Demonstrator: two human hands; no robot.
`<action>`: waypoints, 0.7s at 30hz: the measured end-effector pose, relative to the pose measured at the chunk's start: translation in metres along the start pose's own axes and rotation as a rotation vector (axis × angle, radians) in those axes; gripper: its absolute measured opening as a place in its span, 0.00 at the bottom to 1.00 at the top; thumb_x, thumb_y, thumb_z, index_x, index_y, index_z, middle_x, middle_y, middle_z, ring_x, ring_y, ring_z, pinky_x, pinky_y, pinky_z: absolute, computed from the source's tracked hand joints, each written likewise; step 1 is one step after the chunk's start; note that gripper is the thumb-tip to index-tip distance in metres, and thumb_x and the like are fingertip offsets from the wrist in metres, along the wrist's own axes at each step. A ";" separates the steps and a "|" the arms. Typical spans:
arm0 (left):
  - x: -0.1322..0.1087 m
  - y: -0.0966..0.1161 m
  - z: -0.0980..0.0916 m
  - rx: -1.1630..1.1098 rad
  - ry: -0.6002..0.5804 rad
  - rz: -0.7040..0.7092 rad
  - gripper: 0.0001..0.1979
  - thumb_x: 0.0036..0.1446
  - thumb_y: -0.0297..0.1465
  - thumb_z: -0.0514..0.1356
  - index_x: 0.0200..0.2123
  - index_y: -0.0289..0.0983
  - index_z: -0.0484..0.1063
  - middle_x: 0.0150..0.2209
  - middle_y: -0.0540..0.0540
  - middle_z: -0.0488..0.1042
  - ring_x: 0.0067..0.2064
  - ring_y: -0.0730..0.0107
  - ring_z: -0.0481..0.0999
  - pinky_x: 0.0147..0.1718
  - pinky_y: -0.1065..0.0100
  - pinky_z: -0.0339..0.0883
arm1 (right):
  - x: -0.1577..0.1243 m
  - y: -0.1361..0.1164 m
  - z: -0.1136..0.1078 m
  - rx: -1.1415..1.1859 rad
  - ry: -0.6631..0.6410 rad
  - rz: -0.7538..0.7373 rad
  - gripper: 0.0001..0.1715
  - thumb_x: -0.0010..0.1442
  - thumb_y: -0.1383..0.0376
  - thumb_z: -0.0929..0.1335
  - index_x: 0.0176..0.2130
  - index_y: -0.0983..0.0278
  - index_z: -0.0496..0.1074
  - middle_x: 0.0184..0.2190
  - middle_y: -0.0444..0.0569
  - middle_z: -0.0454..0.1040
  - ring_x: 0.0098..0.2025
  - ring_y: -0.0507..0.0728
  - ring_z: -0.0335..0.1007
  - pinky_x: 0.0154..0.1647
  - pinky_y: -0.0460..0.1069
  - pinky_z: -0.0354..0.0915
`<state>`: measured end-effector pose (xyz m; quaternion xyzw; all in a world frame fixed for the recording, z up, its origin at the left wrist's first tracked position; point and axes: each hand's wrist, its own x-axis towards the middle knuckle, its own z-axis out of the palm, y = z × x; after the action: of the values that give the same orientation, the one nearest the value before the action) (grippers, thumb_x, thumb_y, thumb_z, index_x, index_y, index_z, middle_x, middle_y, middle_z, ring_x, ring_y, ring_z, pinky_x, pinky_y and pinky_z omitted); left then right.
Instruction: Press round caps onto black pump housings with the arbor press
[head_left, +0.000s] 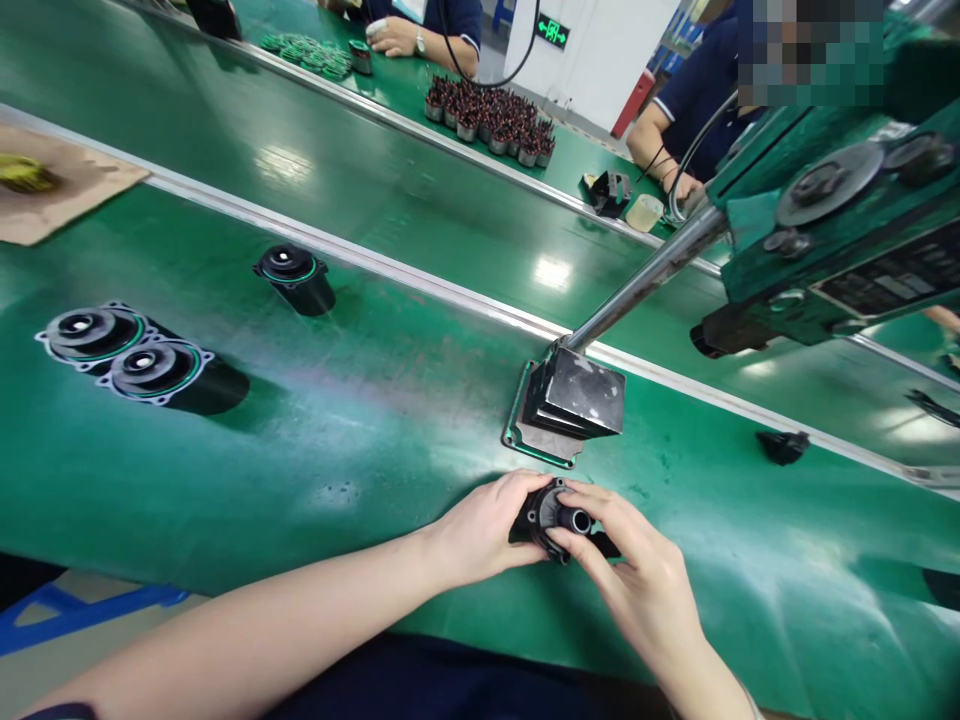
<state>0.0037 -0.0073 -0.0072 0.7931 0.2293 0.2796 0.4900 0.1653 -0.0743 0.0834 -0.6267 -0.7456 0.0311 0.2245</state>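
Observation:
A black pump-like part (552,512) with a short round tube (577,520) facing up is between my hands, low over the bench in front of me. My left hand (480,530) is wrapped around its body from the left. On the other side, my right hand (637,545) has thumb and fingers closed around the flanged cover at the base of the tube. The lower body is partly hidden by my fingers. Just beyond my hands stands a black metal block (583,395) on a plate with a green-edged rim (536,440).
A green press head (810,230) on a steel post (645,275) leans in at upper right. Black cylindrical housings (214,385) with green rings stand left. A small black piece (782,446) lies right. Across the belt, co-workers sit near copper-wound parts (491,115).

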 end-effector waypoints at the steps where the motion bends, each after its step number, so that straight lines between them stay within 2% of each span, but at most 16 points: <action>1: 0.000 0.000 0.000 -0.001 0.003 0.002 0.33 0.50 0.33 0.67 0.57 0.39 0.56 0.54 0.37 0.70 0.55 0.53 0.72 0.53 0.52 0.69 | 0.000 0.000 0.000 -0.003 -0.003 -0.004 0.13 0.55 0.61 0.69 0.41 0.62 0.72 0.45 0.41 0.72 0.48 0.42 0.71 0.50 0.36 0.71; 6: -0.001 0.000 0.000 0.010 0.004 0.010 0.34 0.51 0.34 0.67 0.57 0.39 0.55 0.54 0.37 0.70 0.55 0.54 0.73 0.53 0.53 0.70 | -0.001 -0.002 0.002 -0.024 0.005 0.000 0.14 0.56 0.60 0.68 0.42 0.61 0.71 0.46 0.38 0.71 0.48 0.40 0.70 0.51 0.35 0.69; 12: -0.002 0.001 -0.001 0.017 0.013 0.034 0.36 0.51 0.34 0.67 0.59 0.39 0.53 0.55 0.37 0.69 0.56 0.53 0.72 0.54 0.53 0.70 | -0.006 -0.001 0.005 -0.021 0.022 0.004 0.15 0.55 0.61 0.68 0.43 0.62 0.69 0.46 0.40 0.71 0.49 0.40 0.70 0.52 0.35 0.69; 16: -0.002 0.001 -0.004 0.026 -0.027 0.104 0.33 0.56 0.32 0.63 0.62 0.45 0.54 0.58 0.41 0.66 0.59 0.57 0.68 0.57 0.57 0.66 | -0.010 0.000 0.009 0.060 0.042 0.095 0.18 0.55 0.60 0.69 0.44 0.64 0.65 0.45 0.42 0.71 0.48 0.40 0.71 0.48 0.34 0.70; 19: -0.001 -0.002 -0.003 0.043 -0.043 0.135 0.29 0.57 0.31 0.62 0.60 0.48 0.58 0.54 0.43 0.67 0.56 0.60 0.71 0.53 0.61 0.69 | -0.014 -0.002 0.015 0.145 0.057 0.160 0.16 0.56 0.60 0.68 0.40 0.66 0.63 0.45 0.43 0.71 0.47 0.39 0.71 0.47 0.33 0.70; 21: 0.000 -0.004 -0.001 0.052 -0.047 0.116 0.30 0.55 0.30 0.64 0.59 0.47 0.59 0.52 0.43 0.68 0.53 0.61 0.73 0.51 0.61 0.70 | -0.018 -0.003 0.019 0.181 0.051 0.195 0.15 0.57 0.59 0.67 0.38 0.67 0.64 0.46 0.44 0.71 0.48 0.40 0.71 0.48 0.34 0.70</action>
<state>0.0027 -0.0050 -0.0106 0.8239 0.1786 0.2828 0.4575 0.1576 -0.0872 0.0616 -0.6738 -0.6694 0.1041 0.2951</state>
